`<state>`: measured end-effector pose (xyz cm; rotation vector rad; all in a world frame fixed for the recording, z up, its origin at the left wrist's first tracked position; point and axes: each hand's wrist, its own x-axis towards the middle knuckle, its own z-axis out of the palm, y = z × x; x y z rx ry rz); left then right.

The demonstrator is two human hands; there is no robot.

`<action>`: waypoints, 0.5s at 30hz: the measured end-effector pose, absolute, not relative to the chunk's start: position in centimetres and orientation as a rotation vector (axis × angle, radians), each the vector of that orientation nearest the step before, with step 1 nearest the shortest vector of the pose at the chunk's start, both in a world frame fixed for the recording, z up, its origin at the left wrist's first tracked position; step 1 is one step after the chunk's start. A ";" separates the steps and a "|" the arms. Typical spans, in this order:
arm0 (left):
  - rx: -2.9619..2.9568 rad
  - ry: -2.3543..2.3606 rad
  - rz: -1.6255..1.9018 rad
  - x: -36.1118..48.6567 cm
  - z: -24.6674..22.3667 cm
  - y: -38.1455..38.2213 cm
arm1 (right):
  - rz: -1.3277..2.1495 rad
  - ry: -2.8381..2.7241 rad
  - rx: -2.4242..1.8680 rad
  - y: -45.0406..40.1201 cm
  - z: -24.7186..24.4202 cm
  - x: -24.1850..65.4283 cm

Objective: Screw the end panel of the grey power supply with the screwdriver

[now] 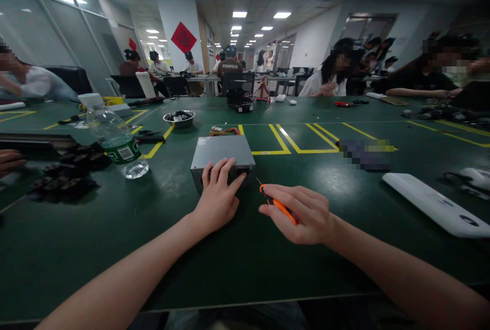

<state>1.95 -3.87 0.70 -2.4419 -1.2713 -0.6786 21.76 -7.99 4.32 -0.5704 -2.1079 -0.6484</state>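
Note:
A grey metal computer power supply (222, 148) sits on the green table in front of me, with a bundle of coloured wires (225, 131) at its far side. My left hand (218, 192) holds it, fingertips over the near top edge and the index finger reaching toward the right corner. My right hand (302, 212) is closed around a screwdriver (285, 210) with an orange and black handle. Its thin shaft points up and left to the near right corner of the power supply. The exact spot where the tip meets the case is too small to make out.
A water bottle (124, 148) stands left, near black parts (63, 171) and another person's hand (11, 159). Behind is a metal bowl (179, 118) of small items. A white device (436, 205) lies right. Yellow tape (268, 152) marks the table (214, 274). People sit beyond.

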 end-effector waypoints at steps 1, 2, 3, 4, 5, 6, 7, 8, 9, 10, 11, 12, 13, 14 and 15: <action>-2.444 -1.268 -0.682 1.9 0.7 -3.9 | -0.670 -2.102 -0.571 -7.8 4.3 21.9; -2.447 -1.267 -0.687 1.9 0.7 -3.9 | -0.699 -2.103 -0.559 -7.7 4.2 22.0; -2.452 -1.265 -0.692 1.9 0.8 -3.9 | -0.736 -2.112 -0.534 -7.6 4.2 22.1; -2.455 -1.264 -0.697 2.0 0.8 -3.8 | -0.773 -2.124 -0.500 -7.5 4.2 22.1; -2.457 -1.265 -0.704 2.0 0.8 -3.8 | -0.801 -2.135 -0.463 -7.5 4.2 22.0; -2.458 -1.266 -0.711 2.0 0.8 -3.8 | -0.815 -2.139 -0.431 -7.5 4.1 21.9; -2.459 -1.268 -0.717 2.0 0.8 -3.8 | -0.809 -2.131 -0.414 -7.5 4.1 21.8; -2.459 -1.271 -0.723 2.0 0.8 -3.8 | -0.783 -2.116 -0.420 -7.6 4.1 21.6; -2.459 -1.273 -0.728 2.0 0.7 -3.8 | -0.749 -2.101 -0.445 -7.6 4.1 21.5; -2.457 -1.276 -0.732 2.0 0.7 -3.8 | -0.723 -2.090 -0.469 -7.7 4.1 21.4; -2.456 -1.277 -0.735 2.0 0.6 -3.8 | -0.708 -2.081 -0.495 -7.7 4.0 21.4; -2.454 -1.277 -0.736 2.0 0.6 -3.8 | -0.704 -2.075 -0.513 -7.7 4.0 21.5; -2.450 -1.277 -0.740 2.0 0.5 -3.8 | -0.708 -2.074 -0.521 -7.7 4.0 21.5; -2.447 -1.277 -0.742 2.0 0.5 -3.7 | -0.720 -2.074 -0.519 -7.6 4.0 21.7; -2.444 -1.278 -0.744 2.0 0.4 -3.7 | -0.733 -2.072 -0.511 -7.6 4.0 21.8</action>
